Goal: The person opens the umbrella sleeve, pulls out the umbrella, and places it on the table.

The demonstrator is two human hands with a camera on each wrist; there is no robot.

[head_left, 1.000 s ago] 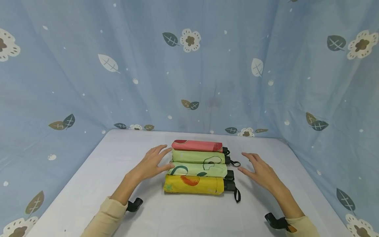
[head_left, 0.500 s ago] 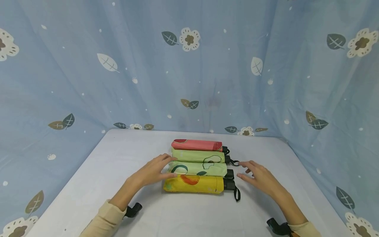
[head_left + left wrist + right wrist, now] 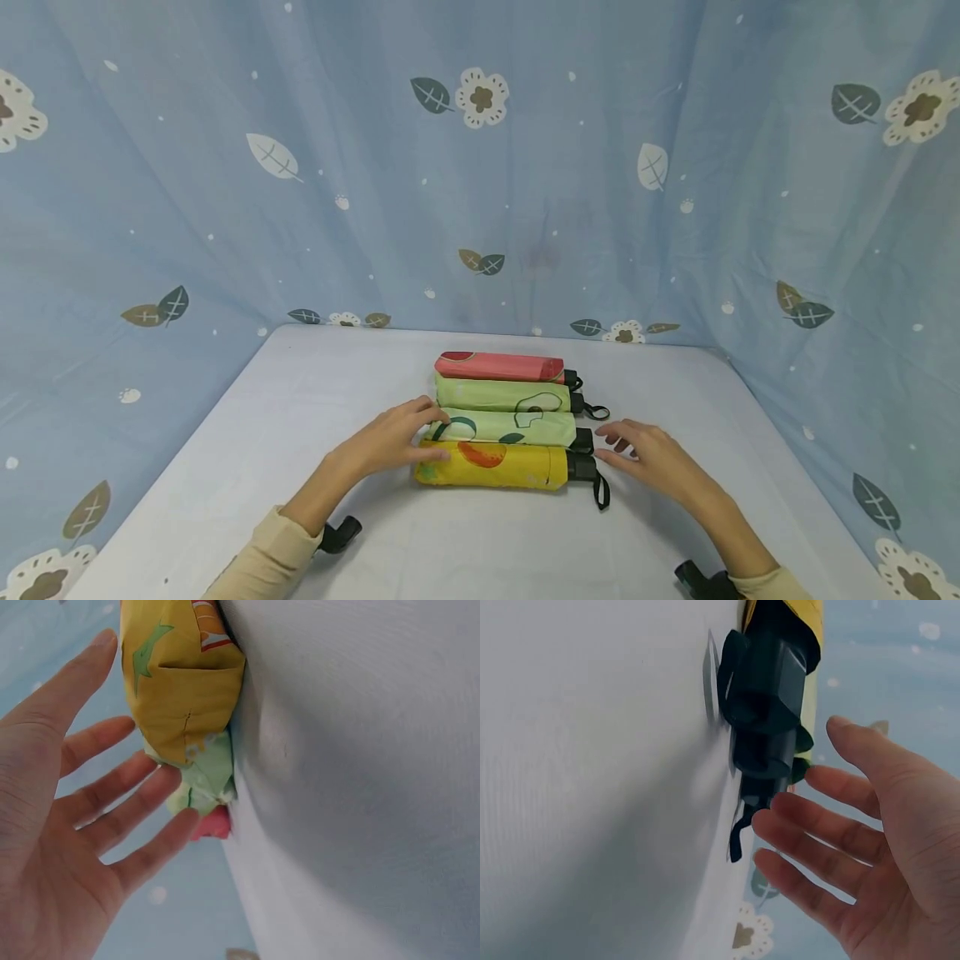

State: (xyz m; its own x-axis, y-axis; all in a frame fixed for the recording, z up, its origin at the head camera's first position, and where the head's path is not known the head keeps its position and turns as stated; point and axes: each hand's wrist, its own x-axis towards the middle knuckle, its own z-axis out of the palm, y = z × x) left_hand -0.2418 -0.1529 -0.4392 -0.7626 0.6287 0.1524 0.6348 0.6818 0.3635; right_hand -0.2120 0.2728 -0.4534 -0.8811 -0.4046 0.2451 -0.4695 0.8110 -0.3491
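Observation:
Four folded umbrellas lie side by side in the head view: a red one (image 3: 502,367) farthest back, a green one (image 3: 487,395), a pale green one (image 3: 517,427), and a yellow one (image 3: 517,468) nearest. My left hand (image 3: 393,437) is at the left ends of the two front umbrellas, thumb over the yellow one; contact cannot be told. In the left wrist view its fingers (image 3: 142,799) spread beside the yellow umbrella (image 3: 184,694). My right hand (image 3: 656,458) hovers near the black handles (image 3: 581,468), fingers loosely bent and holding nothing. The right wrist view shows the handles (image 3: 769,682) beside that hand (image 3: 885,832).
The umbrellas lie on a white-covered table (image 3: 480,542). A blue curtain (image 3: 480,192) with leaves and flowers hangs behind and at both sides. Wrist straps (image 3: 600,492) hang off some handles. A black camera mount (image 3: 341,533) sits on the left wrist.
Both hands have come down and nearer to the front umbrellas. My left hand moved slightly right and toward me; my right hand moved toward me and left. The umbrellas stay put.

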